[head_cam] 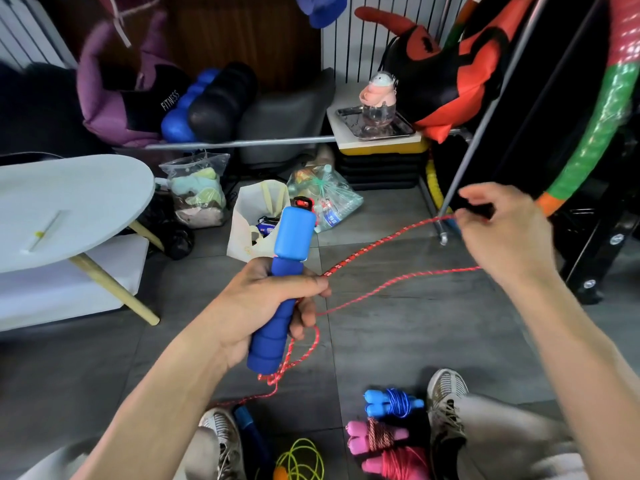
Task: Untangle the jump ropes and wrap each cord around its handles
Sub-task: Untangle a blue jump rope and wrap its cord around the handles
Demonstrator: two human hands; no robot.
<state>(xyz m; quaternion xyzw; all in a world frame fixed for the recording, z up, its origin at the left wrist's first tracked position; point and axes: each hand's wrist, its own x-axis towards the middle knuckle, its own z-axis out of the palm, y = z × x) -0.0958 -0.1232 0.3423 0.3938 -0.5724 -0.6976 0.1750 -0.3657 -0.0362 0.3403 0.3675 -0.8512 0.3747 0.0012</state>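
My left hand [263,299] grips a blue foam jump-rope handle [277,306] upright at the middle of the view. A red patterned cord [381,242] runs from that handle up to my right hand [502,233], which pinches it at the right. More of the cord loops below the handle and trails down to a second blue handle [251,431] lying on the floor between my shoes. On the floor at the bottom lie a wrapped blue rope [393,403], two wrapped pink ropes [377,436] [398,465] and a loose yellow cord [301,460].
A white oval table [69,209] stands at the left. Plastic bags [197,192] and a white tote [256,216] sit on the grey tiled floor ahead. A metal rack pole [467,168] and a green hoop [595,133] are at the right.
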